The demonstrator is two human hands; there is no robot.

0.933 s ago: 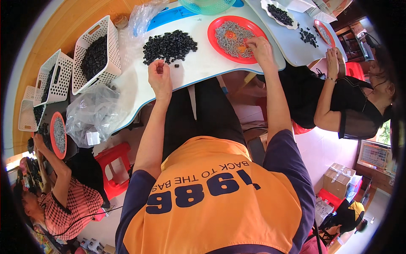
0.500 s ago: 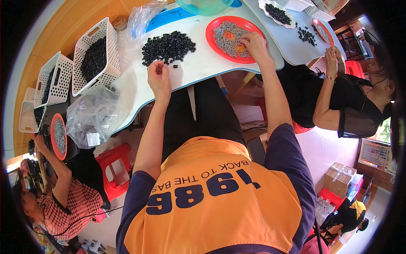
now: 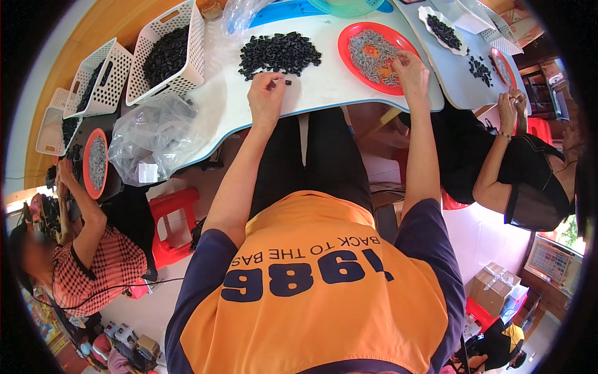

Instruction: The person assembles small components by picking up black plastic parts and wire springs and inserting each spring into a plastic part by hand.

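My left hand (image 3: 266,103) is closed in a pinch at the near edge of a pile of small black pieces (image 3: 280,53) on the white table. Whatever its fingertips hold is too small to make out. Just right of them lies one loose black piece (image 3: 288,82). My right hand (image 3: 413,78) is over the right side of a red plate (image 3: 354,73), thumb and fingers pinched together. Small grey pieces (image 3: 372,53) are spread across that plate. I cannot tell what sits between the right fingertips.
White perforated baskets (image 3: 138,87) of black pieces stand at the left, beside a crumpled clear plastic bag (image 3: 140,140). A green basket (image 3: 349,5) is at the far edge. Co-workers sit on both sides; a red stool (image 3: 171,227) stands at the left.
The whole view has shifted, so the table appears farther right and higher. My left hand has come closer to the loose black piece. My right hand has drawn slightly toward the plate's right rim.
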